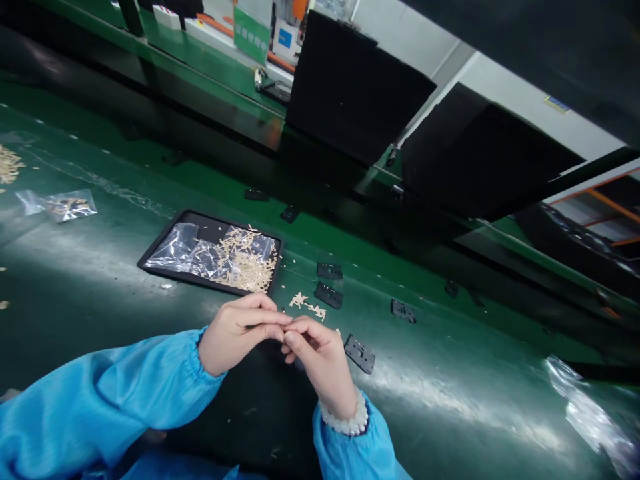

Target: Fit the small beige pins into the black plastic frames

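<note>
My left hand (249, 331) and my right hand (317, 350) meet fingertip to fingertip over the green table, both pinched closed. Whatever lies between the fingers is too small and too covered to name. Just beyond them is a loose cluster of small beige pieces (299, 300). A black slotted plate (360, 354) lies to the right of my right hand. Two more black plates, one nearer (329, 295) and one farther (329, 271), rest behind the hands. Past my left hand stands a black tray (145, 260) holding beige pieces (253, 267) and clear plastic bags (177, 247).
Another black plate (403, 311) lies farther right. A clear bag with small parts (71, 205) and a beige heap (7, 165) are at the left. Crumpled clear plastic (595, 413) lies at the right. Dark panels (360, 80) rise behind the table.
</note>
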Tool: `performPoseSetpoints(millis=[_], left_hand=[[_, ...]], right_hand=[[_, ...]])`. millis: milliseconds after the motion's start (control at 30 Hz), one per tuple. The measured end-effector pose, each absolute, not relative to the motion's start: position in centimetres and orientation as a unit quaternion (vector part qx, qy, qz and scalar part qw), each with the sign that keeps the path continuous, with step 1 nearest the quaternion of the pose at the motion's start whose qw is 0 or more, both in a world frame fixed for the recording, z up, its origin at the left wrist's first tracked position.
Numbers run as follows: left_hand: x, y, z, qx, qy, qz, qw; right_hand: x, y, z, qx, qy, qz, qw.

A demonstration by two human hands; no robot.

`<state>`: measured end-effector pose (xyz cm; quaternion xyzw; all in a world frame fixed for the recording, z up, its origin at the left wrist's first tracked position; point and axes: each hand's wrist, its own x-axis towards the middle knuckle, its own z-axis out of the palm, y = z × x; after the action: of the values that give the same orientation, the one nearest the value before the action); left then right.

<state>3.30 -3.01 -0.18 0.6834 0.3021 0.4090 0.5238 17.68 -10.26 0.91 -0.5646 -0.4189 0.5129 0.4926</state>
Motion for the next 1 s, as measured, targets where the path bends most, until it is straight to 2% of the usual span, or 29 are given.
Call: performPoseSetpoints(millis=[133,267,433,633,767,1000], left_hand=[[3.4,-2.9,0.1,0.596,0.359,0.325,0.64],[3.5,-3.2,0.6,0.574,0.387,0.28,0.665],[3.1,-3.6,0.8,0.626,0.367,0.34,0.598],[2.3,-3.1,0.8,0.708,0.363,0.379,0.472],[1.7,-2.4,1.1,0.743,0.345,0.374,0.435],[0.6,-1.8,1.1,0.787,0.3,0.358,0.403]], right_hand=[[17.3,-10.1,1.3,-0.586,-0.44,0.466,0.496],[16.8,-10.0,1.4,-0.61,-0.463,0.398,0.505],[16.3,-9.8,1.3,-0.632,-0.511,0.313,0.491],[15.7,-9.7,0.8,-0.617,-0.621,0.086,0.477],[15.9,-9.2,1.1,-0.609,-0.661,0.068,0.433],[15.6,-7.8,1.7,-0.601,-0.687,0.058,0.405]])
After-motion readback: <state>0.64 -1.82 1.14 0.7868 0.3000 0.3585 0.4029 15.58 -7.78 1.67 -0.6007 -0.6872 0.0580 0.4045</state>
